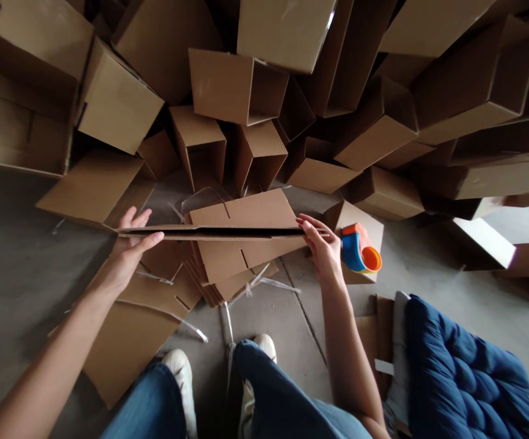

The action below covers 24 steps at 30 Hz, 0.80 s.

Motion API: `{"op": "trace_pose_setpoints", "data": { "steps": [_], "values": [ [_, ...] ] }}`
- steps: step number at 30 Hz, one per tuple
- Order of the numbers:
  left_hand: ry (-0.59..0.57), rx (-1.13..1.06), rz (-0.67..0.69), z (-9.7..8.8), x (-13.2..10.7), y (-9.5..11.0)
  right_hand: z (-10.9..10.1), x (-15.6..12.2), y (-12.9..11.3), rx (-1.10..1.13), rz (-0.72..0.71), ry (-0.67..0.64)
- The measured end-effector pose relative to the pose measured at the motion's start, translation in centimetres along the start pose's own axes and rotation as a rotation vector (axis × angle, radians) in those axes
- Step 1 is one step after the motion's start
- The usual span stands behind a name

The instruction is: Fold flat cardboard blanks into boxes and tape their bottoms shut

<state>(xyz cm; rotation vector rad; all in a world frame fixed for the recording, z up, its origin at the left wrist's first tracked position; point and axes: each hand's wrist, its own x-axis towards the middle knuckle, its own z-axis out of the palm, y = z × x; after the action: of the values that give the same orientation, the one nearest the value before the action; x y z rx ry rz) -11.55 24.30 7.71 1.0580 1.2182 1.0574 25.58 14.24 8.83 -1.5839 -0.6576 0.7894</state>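
Note:
A folded flat cardboard box [228, 236] spans the space between my two hands, seen edge-on, with a narrow dark gap between its layers. My left hand [130, 244] grips its left end, thumb on the near side and the other fingers beyond it. At the right end my right hand [322, 244] pinches the cardboard between thumb and fingers. Below it on the floor lies a stack of flat slotted cardboard sheets [228, 265]. An orange and blue tape dispenser [359, 249] sits on a small box [353, 213] just right of my right hand.
Many assembled open boxes [221, 85] are heaped across the far side. More flat cardboard [127, 341] lies at the lower left, with loose plastic straps [230, 323] on the concrete floor. A blue tufted cushion [465, 366] is at the lower right.

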Motion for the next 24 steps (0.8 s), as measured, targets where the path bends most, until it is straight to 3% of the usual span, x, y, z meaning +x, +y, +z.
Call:
{"op": "trace_pose_setpoints", "data": {
  "steps": [10,18,24],
  "values": [
    [0.107,-0.129,-0.028,1.3,0.2,-0.2,0.5,-0.6,0.2,-0.019,-0.006,0.023],
    [0.145,-0.176,0.005,2.0,-0.6,1.6,0.8,-1.1,-0.3,0.003,0.02,0.06],
    [0.165,-0.182,0.02,2.1,-1.2,1.8,0.7,-1.1,-0.4,0.03,-0.056,0.091]
  ]
}}
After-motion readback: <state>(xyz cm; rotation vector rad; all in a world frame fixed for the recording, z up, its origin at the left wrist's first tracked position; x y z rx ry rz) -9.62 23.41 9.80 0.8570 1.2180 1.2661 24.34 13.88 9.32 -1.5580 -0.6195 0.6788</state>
